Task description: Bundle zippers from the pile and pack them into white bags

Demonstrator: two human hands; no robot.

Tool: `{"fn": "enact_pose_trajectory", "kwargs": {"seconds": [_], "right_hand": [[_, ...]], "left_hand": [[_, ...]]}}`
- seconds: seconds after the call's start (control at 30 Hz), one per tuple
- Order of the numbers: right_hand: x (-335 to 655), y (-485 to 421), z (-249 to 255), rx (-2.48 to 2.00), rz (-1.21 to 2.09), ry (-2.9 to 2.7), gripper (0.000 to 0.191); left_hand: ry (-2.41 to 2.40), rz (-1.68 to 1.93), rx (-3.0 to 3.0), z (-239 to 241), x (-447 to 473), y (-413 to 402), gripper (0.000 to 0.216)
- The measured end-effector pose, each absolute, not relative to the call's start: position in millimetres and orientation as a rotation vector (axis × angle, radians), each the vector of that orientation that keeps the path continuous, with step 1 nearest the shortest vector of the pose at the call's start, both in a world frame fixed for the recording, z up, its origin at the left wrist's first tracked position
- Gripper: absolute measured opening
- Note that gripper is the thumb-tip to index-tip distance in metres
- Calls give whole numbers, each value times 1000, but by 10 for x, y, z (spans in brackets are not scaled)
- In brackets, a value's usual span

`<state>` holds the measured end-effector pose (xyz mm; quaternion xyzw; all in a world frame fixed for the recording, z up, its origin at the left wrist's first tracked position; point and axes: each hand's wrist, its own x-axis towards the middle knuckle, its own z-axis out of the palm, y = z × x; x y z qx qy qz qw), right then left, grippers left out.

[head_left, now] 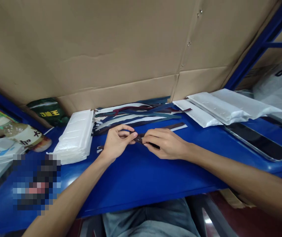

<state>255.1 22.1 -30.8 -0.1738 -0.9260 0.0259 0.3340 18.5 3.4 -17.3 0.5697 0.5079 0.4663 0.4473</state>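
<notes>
Both of my hands meet over the blue table (141,174) and pinch one dark strip (139,139) between them. My left hand (117,142) grips its left end with thumb and forefinger. My right hand (165,144) holds the strip's right part, fingers curled over it. Just behind the hands lies a pile of long strips (136,115) in white, dark blue, teal and maroon, and one more dark strip (174,126) lies beside my right hand.
A stack of white packets (75,136) sits left of the hands, more white packets (225,107) at the back right. A phone (259,141) lies at the right. Bottles (24,135) and a green bag (47,112) stand at the left. Cardboard (121,49) walls the back.
</notes>
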Motion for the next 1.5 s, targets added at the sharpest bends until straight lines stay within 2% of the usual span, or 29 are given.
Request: {"fn": "enact_pose_trajectory", "kwargs": {"seconds": [0.1,0.27,0.43,0.53,0.67,0.77,0.87,1.0,1.13,1.27,1.5], "right_hand": [[2549,220,-274,-447,73,-2394,14],[2552,205,-248,-463,267,-2310,13],[2573,224,-220,-529,409,-2162,10],[2590,254,-195,-566,448,-2173,10],[2602,270,-192,-683,551,-2218,14],[2595,258,-212,-702,550,-2257,18],[2578,236,-234,-714,570,-2320,22],[2565,219,-262,-724,657,-2353,22],[2570,224,-261,-716,729,-2335,17],[2569,214,-233,-749,809,-2287,16],[2562,228,-259,-749,804,-2260,19]], "left_hand": [[1269,1168,1416,-117,189,11,40],[1298,1240,1432,-24,131,38,38],[1380,1411,1423,4,-35,159,45],[1463,1290,1527,13,-87,169,45],[1812,1183,2024,68,-74,92,31],[1656,1165,2301,90,-5,14,28],[1432,876,2425,43,100,-62,33],[1487,528,2417,-46,210,-142,40],[1570,360,2468,-34,250,-204,31],[1658,285,2513,30,275,-260,26],[1764,358,2499,-1,279,-268,30]]}}
